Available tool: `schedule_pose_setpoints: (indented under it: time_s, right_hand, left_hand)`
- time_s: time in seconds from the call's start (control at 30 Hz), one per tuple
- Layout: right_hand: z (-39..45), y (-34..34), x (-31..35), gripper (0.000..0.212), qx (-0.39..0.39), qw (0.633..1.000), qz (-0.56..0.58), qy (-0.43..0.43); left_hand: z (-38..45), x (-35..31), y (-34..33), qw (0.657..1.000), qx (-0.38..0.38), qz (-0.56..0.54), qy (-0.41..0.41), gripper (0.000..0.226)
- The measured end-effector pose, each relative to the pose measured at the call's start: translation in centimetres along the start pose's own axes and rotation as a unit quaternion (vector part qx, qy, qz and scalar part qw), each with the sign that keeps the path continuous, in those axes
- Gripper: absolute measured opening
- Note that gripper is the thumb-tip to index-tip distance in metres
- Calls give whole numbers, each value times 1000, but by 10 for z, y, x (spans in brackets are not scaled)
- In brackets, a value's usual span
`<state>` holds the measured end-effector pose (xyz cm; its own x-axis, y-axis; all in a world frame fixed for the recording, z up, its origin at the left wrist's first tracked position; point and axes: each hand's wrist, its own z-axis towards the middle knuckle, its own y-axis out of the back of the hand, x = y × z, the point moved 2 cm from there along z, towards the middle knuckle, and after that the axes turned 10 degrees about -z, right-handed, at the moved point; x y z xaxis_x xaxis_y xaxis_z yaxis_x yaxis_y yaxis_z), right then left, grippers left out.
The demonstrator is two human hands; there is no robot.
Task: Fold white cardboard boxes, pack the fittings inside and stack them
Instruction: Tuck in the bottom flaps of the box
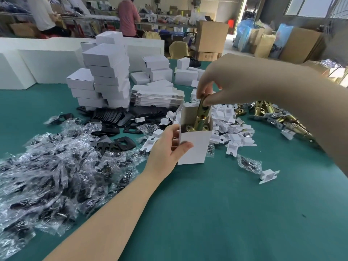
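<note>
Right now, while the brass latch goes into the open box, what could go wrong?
1. The left hand holds the box by one side only, so a push from the latch may tip it.
2. The right hand pinches just the latch top; it may slip.
3. The latch stands high out of the box, so the flaps may not close.

The left hand [167, 147] extends from 7 o'clock on a bare forearm, thumb and fingers curled in a grip. The right hand [216, 80] enters from 3 o'clock, raised above the left, wrist bent, fingertips [208, 100] pinching downward.
</note>
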<state>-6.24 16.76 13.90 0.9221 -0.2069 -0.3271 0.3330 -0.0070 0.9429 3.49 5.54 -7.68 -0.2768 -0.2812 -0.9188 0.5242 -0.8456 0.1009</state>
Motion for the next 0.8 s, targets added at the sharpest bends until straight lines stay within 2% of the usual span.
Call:
schedule_pose_setpoints:
  time_s: [0.1, 0.23, 0.37, 0.43, 0.5, 0.53, 0.57, 0.6, 0.67, 0.7, 0.73, 0.8]
  right_hand:
    - [7, -17, 17, 24, 27, 1000, 7, 8]
    - [8, -33, 26, 21, 0, 1000, 8, -5]
    - [1, -39, 19, 16, 2, 992, 123, -15]
    - [-6, -39, 10, 15, -67, 976, 195, -69]
    - [-15, -48, -9, 29, -172, 944, 221, -176]
    - [-20, -57, -19, 32, -194, 929, 210, -233]
    - [-24, -70, -27, 30, -176, 923, 196, -280]
    - [-27, -86, -32, 25, -121, 927, 188, -302]
    - [-34, -125, -29, 32, 33, 938, 193, -287]
    - [-39, -142, -24, 38, 84, 939, 202, -267]
    - [-42, -157, -20, 41, 104, 939, 205, -255]
    - [-47, -177, -16, 40, 75, 941, 210, -256]
  left_hand:
    - [0, -1, 1, 1000, -5, 3, -6, 41]
    - [1, -1, 2, 1000, -4, -11, -4, 45]
    - [1, -1, 2, 1000, -7, -16, -12, 40]
    - [0, -1, 2, 1000, -4, -18, -11, 38]
    - [0, 0, 2, 1000, -2, -16, -10, 37]
    - [0, -1, 2, 1000, -2, -13, -11, 36]
    - [0, -1, 2, 1000, -3, -11, -11, 36]
    - [0, -2, 2, 1000, -3, -8, -11, 36]
    - [-1, -2, 2, 1000, -3, -8, -8, 36]
    - [-1, -2, 2, 1000, -2, -10, -6, 36]
    - [-1, -2, 2, 1000, -2, -9, -5, 37]
    - [-1, -2, 2, 1000, -2, -6, -9, 38]
